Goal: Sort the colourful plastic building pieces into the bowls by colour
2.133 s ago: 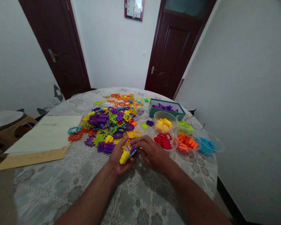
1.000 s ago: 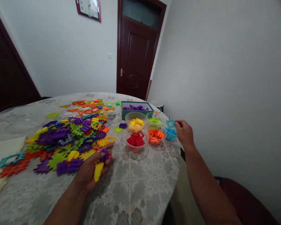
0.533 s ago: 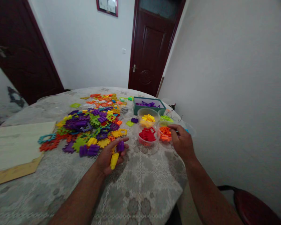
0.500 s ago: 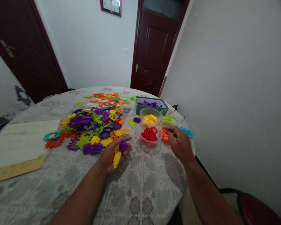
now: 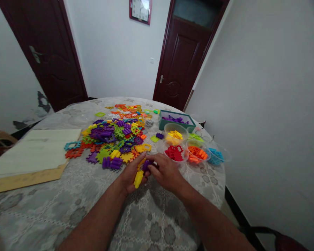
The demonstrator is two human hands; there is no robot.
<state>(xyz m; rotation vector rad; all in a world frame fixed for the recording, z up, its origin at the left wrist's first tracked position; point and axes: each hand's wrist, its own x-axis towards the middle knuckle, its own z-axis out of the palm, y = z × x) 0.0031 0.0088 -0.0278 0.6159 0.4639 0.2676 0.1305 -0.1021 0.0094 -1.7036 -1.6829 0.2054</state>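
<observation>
Yellow plastic block (image 5: 138,179) in the left hand (image 5: 133,173); right hand (image 5: 166,172) on a purple block (image 5: 147,165) — hands touching

Your left hand (image 5: 133,173) is cupped and turned palm-up, fingers curled in, and your right hand (image 5: 166,172) comes over palm-down, fingers reaching across to it – the two are right up against each other. Both forearms (image 5: 94,216) (image 5: 206,216) angle in from the bottom corners, bare.

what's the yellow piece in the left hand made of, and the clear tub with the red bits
The yellow piece looks like moulded plastic: even bright colour, soft sheen. The clear tub also seems plastic, thin and glossy, with a see-through wall, though glass isn't ruled out.
</observation>
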